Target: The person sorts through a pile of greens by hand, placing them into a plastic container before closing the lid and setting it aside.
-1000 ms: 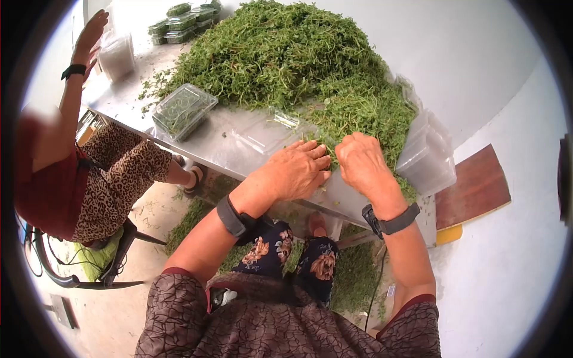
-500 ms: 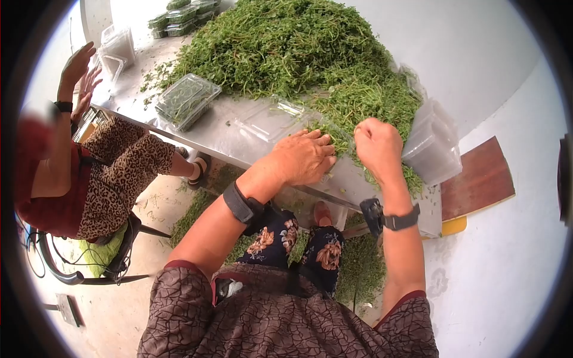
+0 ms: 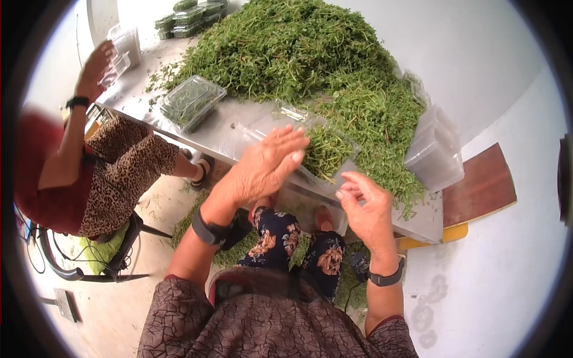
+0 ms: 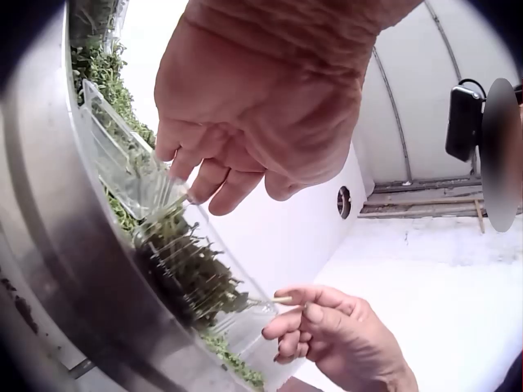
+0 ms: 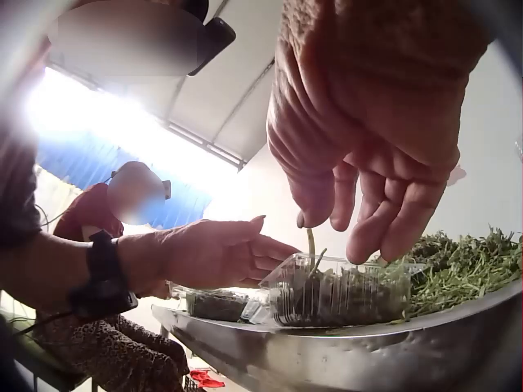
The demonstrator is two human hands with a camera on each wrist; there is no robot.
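Note:
A clear plastic box (image 3: 352, 162) of green sprigs stands at the table's near edge, its lid (image 3: 245, 132) folded out to the left. My left hand (image 3: 265, 164) is raised beside the box with long, nearly straight fingers, holding nothing; the left wrist view shows its palm (image 4: 261, 106) above the lid. At the box's right end is my right hand (image 3: 370, 212), fingers loosely bent and thumb apart. In the right wrist view a stem (image 5: 311, 241) sticks up from the box to the thumb of that hand (image 5: 368, 131); whether they touch is unclear.
A large heap of greens (image 3: 286, 48) covers the table's back. Stacked empty boxes (image 3: 434, 149) stand right, a closed filled box (image 3: 192, 101) left, more filled boxes (image 3: 188, 21) behind. Another person (image 3: 59, 149) sits at the left.
My left hand has lifted off the greens and moved left, uncovering the box. My right hand has come down toward me, its curled fingers loosened.

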